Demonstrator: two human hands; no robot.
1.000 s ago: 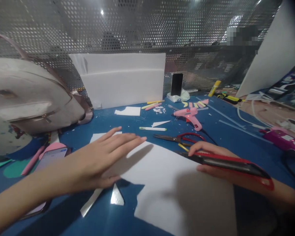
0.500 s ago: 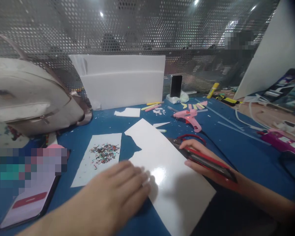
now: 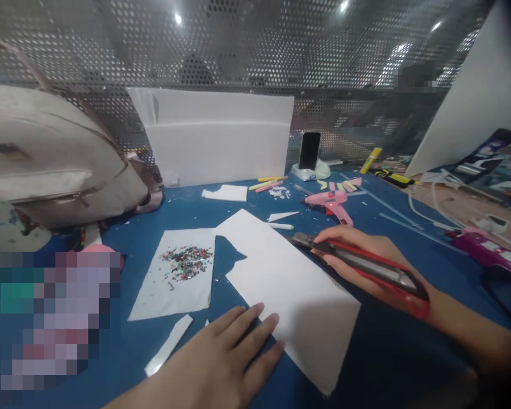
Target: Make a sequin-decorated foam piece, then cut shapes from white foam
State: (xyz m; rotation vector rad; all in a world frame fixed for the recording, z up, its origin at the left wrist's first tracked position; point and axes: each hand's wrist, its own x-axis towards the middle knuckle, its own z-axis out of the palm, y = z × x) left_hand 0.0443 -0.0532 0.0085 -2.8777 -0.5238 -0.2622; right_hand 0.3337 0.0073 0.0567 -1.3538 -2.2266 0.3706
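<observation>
A white board (image 3: 276, 278) with a notch cut in its left edge lies at an angle on the blue table. My left hand (image 3: 238, 352) lies flat, fingers spread, with its fingertips on the board's lower left edge. In my right hand (image 3: 344, 255) is a red and black utility knife (image 3: 375, 270), held beside the board's right edge with its metal tip pointing left. A narrow white strip (image 3: 169, 345) rests on the table left of my left hand. Just beyond, a white sheet (image 3: 153, 298) carries a heap of small colourful bits (image 3: 189, 262).
A pink glue gun (image 3: 330, 204) lies behind the knife, with a white marker (image 3: 280, 226) and offcuts near it. A phone (image 3: 310, 150) stands at the back. A pale backpack (image 3: 55, 165) fills the left side, and a purple power strip (image 3: 491, 250) lies right.
My left hand has moved down and right and flattened onto the board's edge, exposing the white strip. The board has turned slightly. The knife remains in my right hand, and the view has shifted slightly.
</observation>
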